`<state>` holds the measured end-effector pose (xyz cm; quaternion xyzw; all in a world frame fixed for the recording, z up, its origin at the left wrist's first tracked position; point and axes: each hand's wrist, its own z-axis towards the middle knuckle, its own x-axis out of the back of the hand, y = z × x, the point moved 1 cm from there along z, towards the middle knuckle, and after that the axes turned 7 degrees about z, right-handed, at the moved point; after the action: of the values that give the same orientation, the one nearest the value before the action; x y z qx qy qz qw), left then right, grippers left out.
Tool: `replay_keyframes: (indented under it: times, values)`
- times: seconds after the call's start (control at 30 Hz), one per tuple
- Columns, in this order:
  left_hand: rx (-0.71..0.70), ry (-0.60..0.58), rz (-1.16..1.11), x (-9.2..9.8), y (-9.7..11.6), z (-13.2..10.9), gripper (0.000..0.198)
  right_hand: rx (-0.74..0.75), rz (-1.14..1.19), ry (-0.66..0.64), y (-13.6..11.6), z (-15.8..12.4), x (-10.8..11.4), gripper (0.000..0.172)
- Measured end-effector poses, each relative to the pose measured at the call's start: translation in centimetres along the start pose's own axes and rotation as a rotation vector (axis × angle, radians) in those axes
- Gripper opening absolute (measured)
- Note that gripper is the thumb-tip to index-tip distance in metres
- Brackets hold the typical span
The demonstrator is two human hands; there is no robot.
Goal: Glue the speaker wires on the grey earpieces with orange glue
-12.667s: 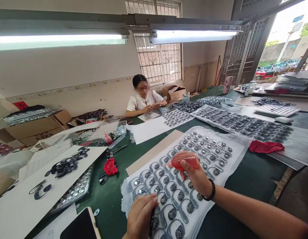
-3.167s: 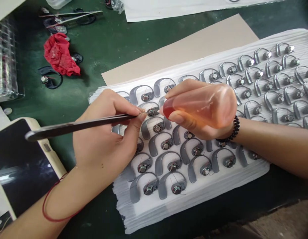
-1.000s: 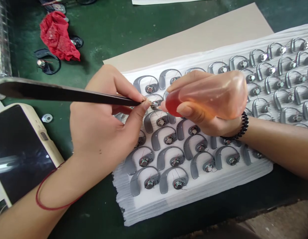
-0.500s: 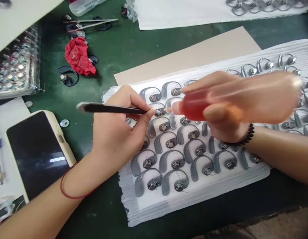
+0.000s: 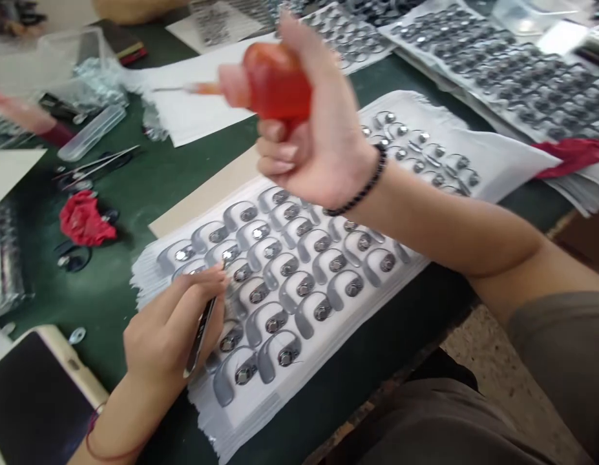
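Observation:
My right hand (image 5: 311, 152) is raised above the table, closed around a soft red squeeze bottle (image 5: 274, 81) whose thin nozzle points left. Down at the near left, my left hand (image 5: 170, 332) pinches dark tweezers (image 5: 201, 332), resting on the near left end of a white paper stack (image 5: 503, 152). Rows of grey ear-hook pieces (image 5: 299, 258) with round metal speakers lie on that stack.
A phone (image 5: 35, 403) lies at the near left edge. A red cloth (image 5: 83, 219), spare tweezers (image 5: 93, 165) and a clear tube (image 5: 90, 132) sit on the green table. More sheets of parts (image 5: 503, 68) fill the far right, with another red cloth (image 5: 573, 155).
My right hand has lifted the red bottle off the ear hooks and up to the left. The left hand drew the tweezers back toward me. The view tilted up and right.

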<state>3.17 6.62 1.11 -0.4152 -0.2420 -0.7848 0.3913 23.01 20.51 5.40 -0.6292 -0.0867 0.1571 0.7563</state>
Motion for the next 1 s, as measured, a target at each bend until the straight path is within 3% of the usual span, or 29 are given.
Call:
replay_keyframes:
  times: [0.03,0.07,0.2,0.3,0.33,0.4,0.53,0.77,1.0]
  values:
    - [-0.013,-0.005,-0.011,0.2,0.2,0.2,0.009,-0.125,0.221,0.000,0.1,0.4,-0.1,0.077]
    - [-0.011,-0.035,-0.021,0.4,0.3,0.5,0.007,-0.153,0.378,0.002,0.1,0.9,-0.1,0.078]
    - [-0.012,-0.130,-0.050,1.0,0.7,1.5,0.010,-0.171,0.495,0.040,-0.7,1.9,0.0,0.079]
    - [-0.062,-0.029,-0.019,1.1,0.7,1.8,0.012,-0.219,0.567,-0.040,-2.0,1.7,0.2,0.075]
    - [-0.077,0.011,0.006,1.1,0.7,1.8,0.012,-0.187,0.585,-0.095,-2.4,1.5,0.1,0.069]
    - [-0.103,0.087,0.073,1.1,0.7,1.6,0.013,-0.106,0.590,-0.052,-3.1,1.1,0.1,0.050]
    - [-0.103,0.124,0.245,0.4,0.5,1.0,0.011,0.170,0.381,-0.108,-2.2,1.4,-0.5,0.035]
    - [-0.119,0.147,0.259,-0.8,0.8,1.3,0.011,0.185,0.092,-0.302,2.6,3.0,-3.5,0.039]
    - [-0.073,0.047,0.158,-1.2,0.2,1.2,0.011,0.334,-0.026,-0.485,5.0,2.3,-4.5,0.038]
